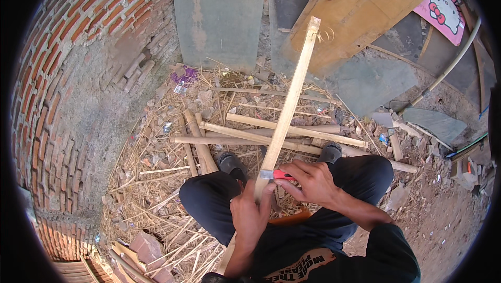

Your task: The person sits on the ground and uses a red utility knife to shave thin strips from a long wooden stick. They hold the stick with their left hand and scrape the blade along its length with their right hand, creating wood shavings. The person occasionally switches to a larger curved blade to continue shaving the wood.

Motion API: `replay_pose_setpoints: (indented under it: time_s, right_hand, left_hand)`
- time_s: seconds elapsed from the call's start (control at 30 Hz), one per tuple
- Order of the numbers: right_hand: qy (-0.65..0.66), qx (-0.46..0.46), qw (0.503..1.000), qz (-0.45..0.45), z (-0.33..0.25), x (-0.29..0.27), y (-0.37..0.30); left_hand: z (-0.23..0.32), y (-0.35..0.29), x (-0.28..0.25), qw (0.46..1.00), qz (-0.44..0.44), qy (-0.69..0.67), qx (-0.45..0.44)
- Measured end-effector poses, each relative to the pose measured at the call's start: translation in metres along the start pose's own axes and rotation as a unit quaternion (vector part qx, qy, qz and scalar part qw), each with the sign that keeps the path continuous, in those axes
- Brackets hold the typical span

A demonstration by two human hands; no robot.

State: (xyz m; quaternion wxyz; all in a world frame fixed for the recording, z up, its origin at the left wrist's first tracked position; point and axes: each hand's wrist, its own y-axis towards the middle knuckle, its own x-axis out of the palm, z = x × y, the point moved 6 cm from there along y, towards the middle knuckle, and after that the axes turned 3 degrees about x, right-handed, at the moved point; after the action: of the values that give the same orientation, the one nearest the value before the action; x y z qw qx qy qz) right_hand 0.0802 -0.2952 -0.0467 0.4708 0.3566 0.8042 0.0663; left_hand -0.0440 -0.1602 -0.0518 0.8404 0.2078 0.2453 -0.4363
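A long, pale bamboo strip point(290, 100) runs from between my knees up and slightly right, with thin curled shavings at its far end. My left hand point(248, 213) is closed round its near part, with the thumb lying along it. In my right hand point(315, 183) is a knife with a red handle point(283, 175), gripped by the fingers and thumb. Its short grey blade point(267, 174) lies across the strip, just beyond my left hand. The two hands are close together above my lap.
Several cut bamboo pieces point(245, 136) lie crossed on the shaving-strewn ground beyond my shoes point(229, 163). A brick wall point(68, 126) rises at left. Boards and grey sheets point(222, 19) lean at the back. A pale pipe point(448, 69) curves at right, near broken bricks.
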Motion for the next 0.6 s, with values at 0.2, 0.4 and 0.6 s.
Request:
replay_pose_setpoints:
  time_s: [0.2,0.4,0.6]
  right_hand:
    - [-0.009,0.01,1.0,-0.015,0.0,-0.002,0.002]
    - [-0.017,0.005,1.0,-0.009,0.0,-0.01,0.007]
    - [-0.023,-0.003,1.0,0.005,0.004,-0.015,0.01]
  left_hand:
    - [-0.002,0.001,0.001,1.0,-0.003,-0.006,-0.004]
    - [0.0,0.003,0.001,1.0,-0.003,-0.024,-0.005]
    - [-0.003,0.001,0.001,0.999,-0.013,-0.032,-0.011]
